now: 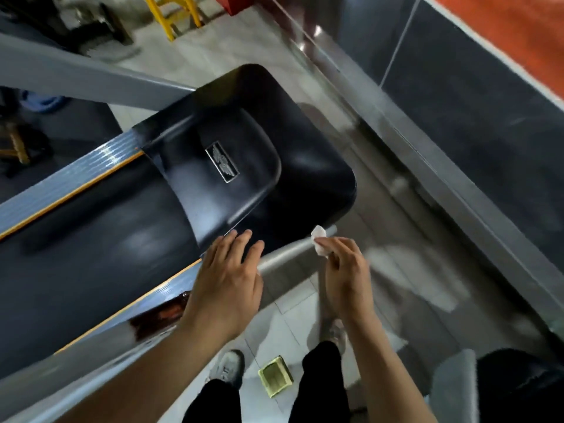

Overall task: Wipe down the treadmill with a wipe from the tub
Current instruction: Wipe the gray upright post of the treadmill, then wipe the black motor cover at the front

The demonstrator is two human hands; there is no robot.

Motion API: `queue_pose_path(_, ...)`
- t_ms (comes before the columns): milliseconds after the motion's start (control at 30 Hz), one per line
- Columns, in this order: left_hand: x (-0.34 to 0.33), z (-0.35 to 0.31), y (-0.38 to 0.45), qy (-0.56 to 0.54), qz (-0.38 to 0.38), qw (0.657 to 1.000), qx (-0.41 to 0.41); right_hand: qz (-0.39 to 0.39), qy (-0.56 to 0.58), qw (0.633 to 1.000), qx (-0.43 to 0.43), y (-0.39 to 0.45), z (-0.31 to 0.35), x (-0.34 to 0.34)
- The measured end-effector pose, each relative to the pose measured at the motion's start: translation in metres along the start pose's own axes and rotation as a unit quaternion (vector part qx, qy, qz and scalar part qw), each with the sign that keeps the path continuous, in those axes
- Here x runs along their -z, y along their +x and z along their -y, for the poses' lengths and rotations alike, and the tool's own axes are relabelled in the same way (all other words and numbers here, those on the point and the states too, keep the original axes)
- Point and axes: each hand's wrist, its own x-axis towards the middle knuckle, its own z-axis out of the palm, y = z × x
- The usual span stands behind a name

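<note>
The treadmill's black motor cover (244, 141) with a small metal badge fills the middle of the view, and the dark belt (85, 254) runs off to the left. My left hand (225, 285) lies flat, fingers straight, on the grey side rail (283, 254) next to the cover. My right hand (345, 270) pinches a small crumpled white wipe (319, 244) at the rail's front end. A yellow-green tub (274, 380) stands on the floor between my feet.
A grey upright (91, 77) of the treadmill crosses the upper left. A metal-framed glass wall (457, 117) runs along the right. A yellow frame (171, 13) stands at the top. Tiled floor lies under my shoes (227, 369).
</note>
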Motion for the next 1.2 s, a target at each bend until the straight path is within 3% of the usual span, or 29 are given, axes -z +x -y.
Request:
queue_pose_path(300,0.073,-0.032,0.042,-0.041,-0.075,0.991,0.106,0.047,0.002,0.996,0.072,0.117,0.063,0.075)
queue_pose_path(400,0.084,-0.025,0.059,-0.066,-0.085,0.982,0.155,0.095,0.017,0.992,0.081,0.15,0.092,0.076)
queue_pose_path(533,0.09,-0.016,0.089,-0.105,-0.093,0.97,0.197,0.101,-0.021,0.982,0.161,0.19,0.115,0.067)
queue_pose_path(800,0.081,-0.008,0.135,-0.134,-0.09,0.944,0.289,0.187,-0.043,0.961,0.197,0.267,0.135,0.043)
queue_pose_path(1000,0.075,-0.031,0.19,-0.147,-0.115,0.891,0.415,0.3,-0.08,0.913,0.264,0.346,0.136,0.022)
queue_pose_path(1200,0.074,-0.074,0.232,-0.164,-0.138,0.809,0.547,0.413,-0.102,0.848,0.317,0.405,0.137,0.009)
